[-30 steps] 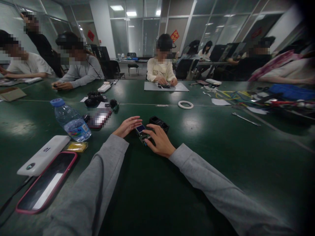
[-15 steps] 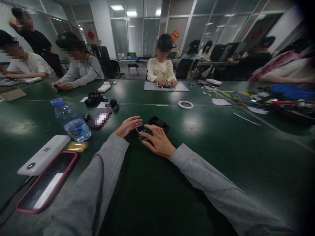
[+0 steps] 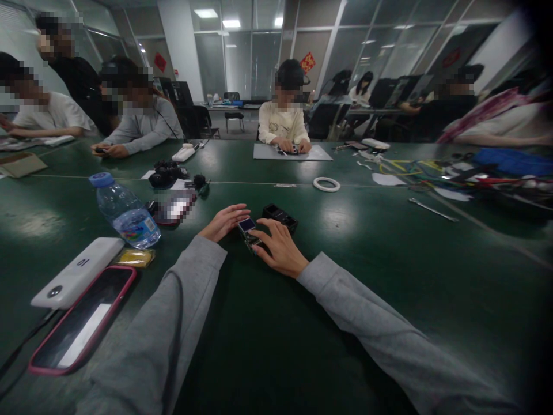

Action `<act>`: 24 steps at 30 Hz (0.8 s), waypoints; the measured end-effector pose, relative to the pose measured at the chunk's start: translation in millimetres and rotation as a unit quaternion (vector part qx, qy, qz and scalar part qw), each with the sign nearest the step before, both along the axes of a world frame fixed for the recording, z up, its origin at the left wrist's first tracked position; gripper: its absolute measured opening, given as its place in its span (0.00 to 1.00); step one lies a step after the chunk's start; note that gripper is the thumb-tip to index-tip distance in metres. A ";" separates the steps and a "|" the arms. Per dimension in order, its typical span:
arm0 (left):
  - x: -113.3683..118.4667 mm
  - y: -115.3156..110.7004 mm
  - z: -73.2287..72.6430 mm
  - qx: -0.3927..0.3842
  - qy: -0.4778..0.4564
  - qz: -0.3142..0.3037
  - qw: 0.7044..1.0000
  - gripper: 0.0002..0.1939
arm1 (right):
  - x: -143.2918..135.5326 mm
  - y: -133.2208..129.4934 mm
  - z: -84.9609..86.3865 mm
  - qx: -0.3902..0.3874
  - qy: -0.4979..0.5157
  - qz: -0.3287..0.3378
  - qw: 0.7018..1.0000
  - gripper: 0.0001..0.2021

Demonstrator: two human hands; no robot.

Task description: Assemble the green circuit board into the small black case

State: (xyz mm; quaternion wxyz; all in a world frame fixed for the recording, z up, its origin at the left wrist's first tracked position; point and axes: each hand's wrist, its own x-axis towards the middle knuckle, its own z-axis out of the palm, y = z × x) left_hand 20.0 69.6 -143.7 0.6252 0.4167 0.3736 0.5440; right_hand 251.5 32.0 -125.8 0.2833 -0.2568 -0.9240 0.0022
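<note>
Across the green table (image 3: 242,346) we had plenty on show! Our plastic bottle (image 3: 129,216) held clear water in its lower part, blue cap on. Here was our right hand (image 3: 280,248), half open, fingers curved over the board; whether it gripped, we couldn't tell. Our left hand (image 3: 224,222) lay open, fingers straight, at the board's far-left side. The black housing (image 3: 280,218) sat just beyond, contents unclear; the circuit board (image 3: 252,238), small screen up, sat between our hands.
</note>
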 end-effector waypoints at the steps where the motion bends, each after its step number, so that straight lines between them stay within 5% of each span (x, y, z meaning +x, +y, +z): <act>1: 0.0 0.0 0.0 0.001 -0.001 0.000 1.000 0.20 | -0.1 0.3 -0.8 -0.002 0.006 0.001 1.000 0.20; 24: 0.8 0.1 -0.5 0.002 0.001 0.001 1.000 0.20 | -0.3 0.1 -0.4 -0.002 -0.004 -0.008 1.000 0.19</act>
